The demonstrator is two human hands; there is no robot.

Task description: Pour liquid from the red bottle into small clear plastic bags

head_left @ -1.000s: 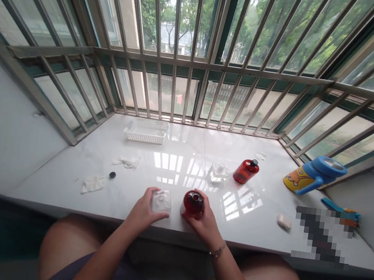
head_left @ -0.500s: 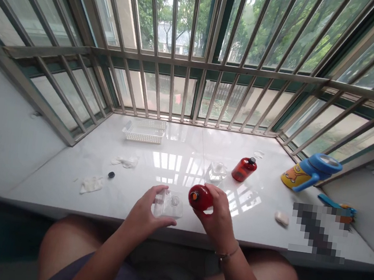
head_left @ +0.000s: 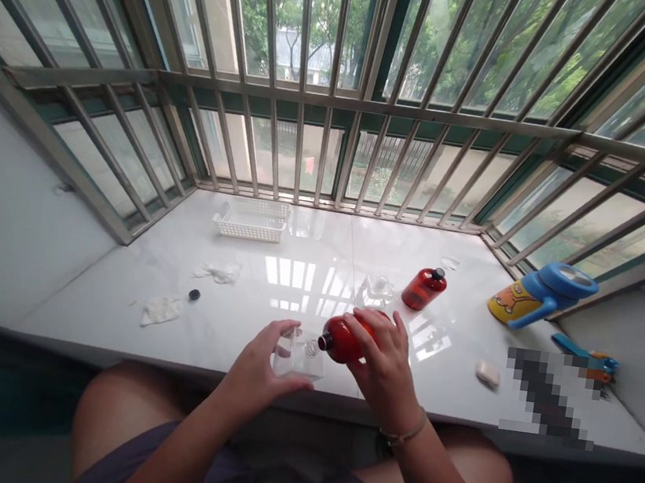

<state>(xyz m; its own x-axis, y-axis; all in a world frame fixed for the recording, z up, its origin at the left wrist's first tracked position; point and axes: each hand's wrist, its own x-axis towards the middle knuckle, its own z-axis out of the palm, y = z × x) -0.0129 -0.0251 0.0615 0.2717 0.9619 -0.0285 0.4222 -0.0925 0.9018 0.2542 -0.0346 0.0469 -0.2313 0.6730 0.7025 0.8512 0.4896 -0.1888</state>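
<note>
My left hand (head_left: 258, 368) grips a clear square bottle (head_left: 300, 356) from its left side, with the round mouth facing up. My right hand (head_left: 386, 369) is wrapped around a red bottle (head_left: 344, 338), which is tipped to the left. Its uncapped dark neck is close by the clear bottle's mouth; whether they touch I cannot tell. No flowing liquid can be made out. Behind my right hand stands another clear bottle (head_left: 374, 291), partly hidden. Close to it is a second red bottle (head_left: 424, 289) with a black cap on.
On the white counter (head_left: 268, 290) lie a black cap (head_left: 194, 295), crumpled tissues (head_left: 160, 311) and a pale soap-like lump (head_left: 487, 374). A white basket (head_left: 251, 220) is at the back. To the right are a blue and yellow cup (head_left: 541, 296) and blue-handled tool (head_left: 581, 355).
My right hand has tilted the red bottle from nearly upright to leaning left, its neck now beside the clear bottle's mouth. My left hand with the clear bottle has shifted slightly right.
</note>
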